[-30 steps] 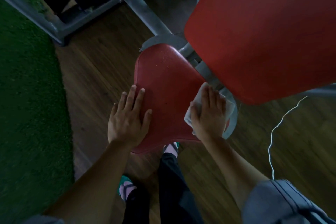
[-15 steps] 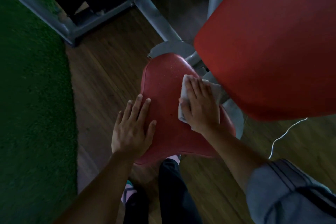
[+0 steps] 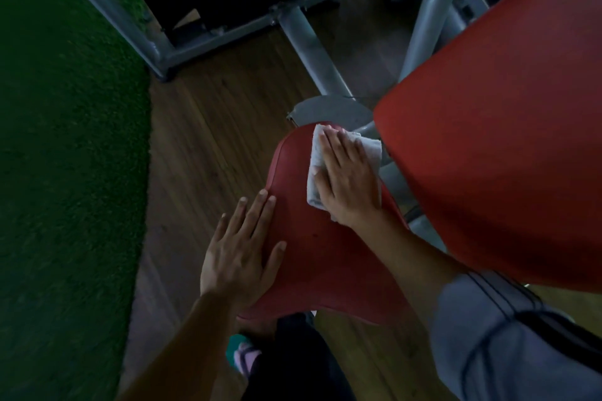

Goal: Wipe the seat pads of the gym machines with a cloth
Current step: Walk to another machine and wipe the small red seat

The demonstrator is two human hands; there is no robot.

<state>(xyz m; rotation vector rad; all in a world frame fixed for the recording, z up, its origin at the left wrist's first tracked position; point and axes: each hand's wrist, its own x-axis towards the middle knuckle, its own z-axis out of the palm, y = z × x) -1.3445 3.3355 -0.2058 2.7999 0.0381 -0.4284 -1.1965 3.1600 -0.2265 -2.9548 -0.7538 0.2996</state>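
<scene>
A red seat pad [image 3: 321,257] of a gym machine lies below me in the middle of the head view. My right hand [image 3: 347,179] presses a folded white cloth [image 3: 314,166] flat on the far, narrow end of the pad. My left hand [image 3: 242,247] rests flat, fingers spread, on the pad's left edge and holds nothing. A larger red back pad [image 3: 508,127] rises at the right, just beyond the cloth.
Grey steel frame tubes [image 3: 309,49] run across the wooden floor [image 3: 208,146] behind the seat. Green artificial turf [image 3: 65,172] covers the left side. My dark trouser leg and a foot in a sandal [image 3: 242,355] stand under the seat's near edge.
My right hand has slid the cloth from the seat's near right edge up to its far narrow end. My left hand stayed flat on the left edge.
</scene>
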